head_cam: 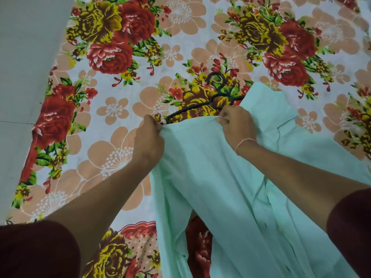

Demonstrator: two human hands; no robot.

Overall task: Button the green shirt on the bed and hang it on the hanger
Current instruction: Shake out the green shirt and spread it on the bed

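My left hand (149, 135) and right hand (236, 125) pinch the green shirt's (216, 177) top edge; the hanger (200, 106) lies just beyond, crosswise, nearer my right.

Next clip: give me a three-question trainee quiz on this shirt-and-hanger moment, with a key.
1. True or false: the left hand holds the black hanger.
2. What does the right hand pinch? A) the hanger B) the green shirt C) the bedsheet
3. Fill in: the hanger's hook lies on the floral ____.
Key: 1 false, both hands grip the green shirt's edge; 2 B; 3 bedsheet.
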